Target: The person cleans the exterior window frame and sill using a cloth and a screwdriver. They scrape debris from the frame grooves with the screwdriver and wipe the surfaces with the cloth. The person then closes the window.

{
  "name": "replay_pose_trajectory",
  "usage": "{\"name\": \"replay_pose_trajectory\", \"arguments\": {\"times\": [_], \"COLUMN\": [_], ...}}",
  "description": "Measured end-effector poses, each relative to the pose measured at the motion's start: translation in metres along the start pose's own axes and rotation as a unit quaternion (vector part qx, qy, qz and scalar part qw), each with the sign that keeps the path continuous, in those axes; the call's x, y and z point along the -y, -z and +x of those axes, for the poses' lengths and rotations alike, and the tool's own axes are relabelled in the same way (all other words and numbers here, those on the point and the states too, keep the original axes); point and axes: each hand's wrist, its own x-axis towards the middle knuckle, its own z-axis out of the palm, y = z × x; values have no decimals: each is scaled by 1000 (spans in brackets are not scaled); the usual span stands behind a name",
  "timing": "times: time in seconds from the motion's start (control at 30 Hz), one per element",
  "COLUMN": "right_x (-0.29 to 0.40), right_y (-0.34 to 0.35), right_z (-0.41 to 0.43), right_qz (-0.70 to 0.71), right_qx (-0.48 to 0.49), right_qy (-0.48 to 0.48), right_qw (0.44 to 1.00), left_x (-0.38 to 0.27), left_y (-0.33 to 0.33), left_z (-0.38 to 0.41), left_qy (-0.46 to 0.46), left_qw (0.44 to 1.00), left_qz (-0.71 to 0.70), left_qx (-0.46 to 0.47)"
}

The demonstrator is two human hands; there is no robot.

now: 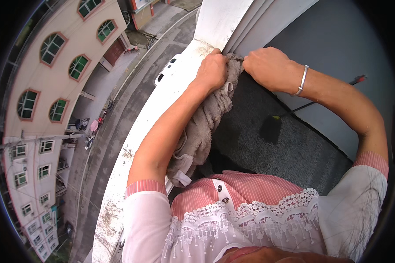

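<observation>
A grey-brown terry cloth (pixel 202 123) hangs in twisted folds along the inner side of a white ledge (pixel 144 131). My left hand (pixel 213 70) is closed on the cloth's upper part, close to the corner of the window frame (pixel 247 36). At the cloth's top end, just to the right, my right hand (pixel 268 67) is a fist with a bracelet at its wrist, pinching the cloth's edge or a dark thin piece beside it; which one is hard to tell. The cloth's lower end, with a pale tag, lies near my body.
Beyond the ledge is a deep drop to a street (pixel 118 102) with a parked white vehicle (pixel 164 70) and buildings opposite. Under my right forearm a thin dark rod (pixel 304 107) leans across the grey panel (pixel 332 52) above the dark floor (pixel 283 154).
</observation>
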Motion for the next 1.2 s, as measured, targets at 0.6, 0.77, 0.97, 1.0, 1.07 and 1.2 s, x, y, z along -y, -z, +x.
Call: {"name": "replay_pose_trajectory", "arguments": {"times": [0.6, 0.77, 0.97, 1.0, 1.07, 1.2], "right_x": [4, 12, 51, 48, 51, 52], "right_y": [21, 30, 17, 13, 8, 6], "right_z": [11, 6, -41, -45, -49, -50], "right_qz": [-48, 85, 213, 213, 190, 142], "right_qx": [30, 60, 52, 27, -10, -30], "right_qy": [-1, 1, 76, 69, 52, 27], "right_qw": [998, 995, 973, 974, 980, 989], "left_x": [-3, -8, -28, -29, -32, -39], "left_y": [1, 36, 122, 119, 106, 92], "left_z": [6, -40, -128, -127, -115, -83], "left_qy": [0, -10, 27, 61, 129, 130], "left_qw": [1000, 995, 984, 985, 983, 986], "left_qz": [20, 9, -37, -44, -65, -80], "left_qx": [7, 100, 170, 153, 116, 63]}}
